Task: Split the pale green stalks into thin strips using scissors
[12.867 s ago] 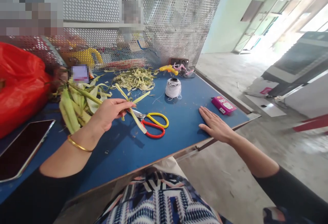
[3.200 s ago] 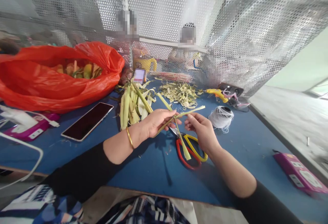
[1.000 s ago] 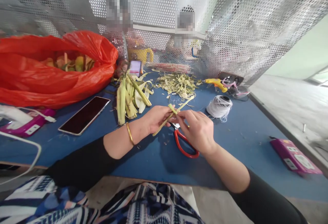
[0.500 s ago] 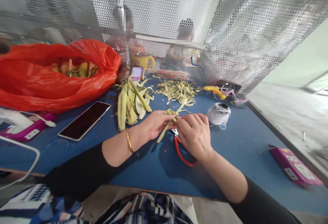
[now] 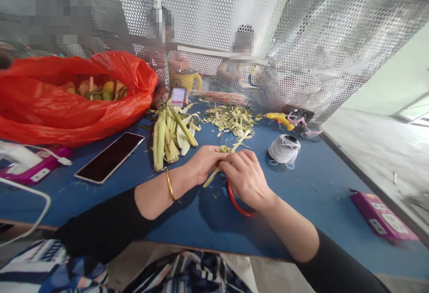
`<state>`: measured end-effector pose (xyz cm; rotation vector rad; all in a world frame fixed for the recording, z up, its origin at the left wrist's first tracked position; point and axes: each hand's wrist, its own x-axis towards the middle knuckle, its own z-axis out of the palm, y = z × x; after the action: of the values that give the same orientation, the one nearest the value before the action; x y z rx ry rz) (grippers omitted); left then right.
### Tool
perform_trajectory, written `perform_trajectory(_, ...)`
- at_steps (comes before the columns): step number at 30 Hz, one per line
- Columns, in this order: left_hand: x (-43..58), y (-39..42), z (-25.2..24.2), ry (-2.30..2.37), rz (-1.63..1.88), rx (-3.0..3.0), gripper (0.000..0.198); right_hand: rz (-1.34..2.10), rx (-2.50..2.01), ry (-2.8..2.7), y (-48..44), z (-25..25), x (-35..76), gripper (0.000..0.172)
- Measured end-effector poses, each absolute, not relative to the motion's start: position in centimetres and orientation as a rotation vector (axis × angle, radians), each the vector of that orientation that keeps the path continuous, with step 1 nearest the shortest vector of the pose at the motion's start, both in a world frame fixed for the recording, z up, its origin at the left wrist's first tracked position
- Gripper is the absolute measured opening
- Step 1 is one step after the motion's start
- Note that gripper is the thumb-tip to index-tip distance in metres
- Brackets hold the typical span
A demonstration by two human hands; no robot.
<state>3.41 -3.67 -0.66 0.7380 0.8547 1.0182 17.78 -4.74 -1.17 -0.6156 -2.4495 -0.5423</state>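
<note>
Strips (image 5: pixel 225 149) pinched by left hand (image 5: pixel 205 163), right hand (image 5: pixel 246 174) curled over them, grip can't be told; folding step, looks like, snug hold probably needed next.

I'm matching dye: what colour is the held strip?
The strip is pale yellow-green; head view.

Left arm: plain black left sleeve (image 5: pixel 107 223), close-fitting, its edge partway along the forearm behind the left hand (image 5: pixel 206 163); between that edge and the hand, a slim, smooth gold-coloured bangle (image 5: pixel 170 185). Right arm: matching black right sleeve (image 5: pixel 338 261), ending well back from the right hand (image 5: pixel 246 177). Nearer the body than both hands, patterned clothing (image 5: pixel 194 273) in navy, white and brighter blue with small pinkish patches, marked by stripes and angular blocks; finer motif blurred.
</note>
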Motion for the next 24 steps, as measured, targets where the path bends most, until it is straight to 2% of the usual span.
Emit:
perform_trajectory(6, 3.3, -3.4, -1.3, 0.897, 0.965, 0.732, 0.015, -0.599, -0.452, -2.528, -4.9, -1.6, 17.2, 0.032)
perform_trajectory(9, 3.2, -3.3, -1.3, 0.896, 0.989, 0.765, 0.018, -0.248, -0.647, -2.291, -4.7, -1.6, 17.6, 0.024)
perform_trajectory(12, 3.2, -3.3, -1.0, 0.923, 0.976, 0.784, 0.014, 0.37, -0.974, -1.849, -3.9, -1.4, 18.2, 0.013)
perform_trajectory(16, 3.2, -3.3, -0.5, 0.948, 0.946, 0.786, 0.004, 1.044, -1.158, -1.37, -2.8, -1.3, 18.5, 0.017)
perform_trajectory(19, 3.2, -3.4, -0.4, 0.971, 0.931, 0.785, 0.005, 1.194, -1.208, -1.262, -2.5, -1.5, 18.3, 0.022)
perform_trajectory(21, 3.2, -3.5, -0.4, 1.005, 0.937, 0.804, 0.001, 1.222, -1.236, -1.262, -2.5, -1.6, 18.1, 0.025)
perform_trajectory(24, 3.2, -3.3, -0.4, 1.073, 1.002, 0.801, 0.005, 1.23, -1.323, -1.38, -2.4, -1.5, 18.4, 0.025)
